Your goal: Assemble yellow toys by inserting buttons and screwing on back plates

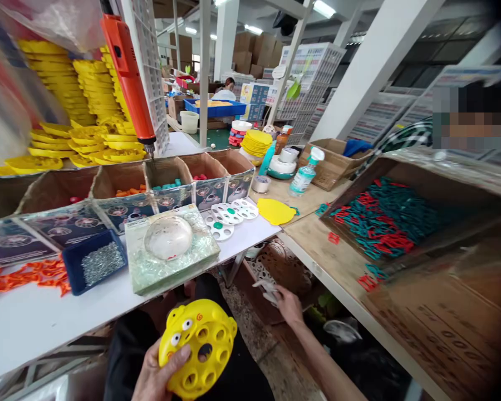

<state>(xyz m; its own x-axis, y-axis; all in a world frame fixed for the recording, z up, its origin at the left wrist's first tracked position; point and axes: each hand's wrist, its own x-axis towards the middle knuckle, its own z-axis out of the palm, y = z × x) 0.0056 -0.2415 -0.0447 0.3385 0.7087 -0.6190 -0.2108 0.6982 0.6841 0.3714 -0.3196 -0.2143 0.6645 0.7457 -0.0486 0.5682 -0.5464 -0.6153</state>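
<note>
My left hand [156, 372] is closed around a yellow plastic toy shell [198, 345] with cartoon eyes and several round holes, held over my lap below the table edge. My right hand [284, 303] reaches down under the table toward a cardboard box [262, 303] on the floor. Its fingers pinch a pale plastic piece [266, 289] that is blurred by motion. On the white table [45, 317] above lie white round discs [229, 214] with green dots and a flat yellow piece [274, 211].
An orange power screwdriver [128, 75] hangs over a row of cardboard bins [108, 184] with small parts. A blue tray of screws [95, 264], a clear dome fixture [169, 239], yellow shell stacks [83, 106], a spray bottle [304, 175], and a tilted box of teal and red pieces [384, 220] surround me. A person sits at right.
</note>
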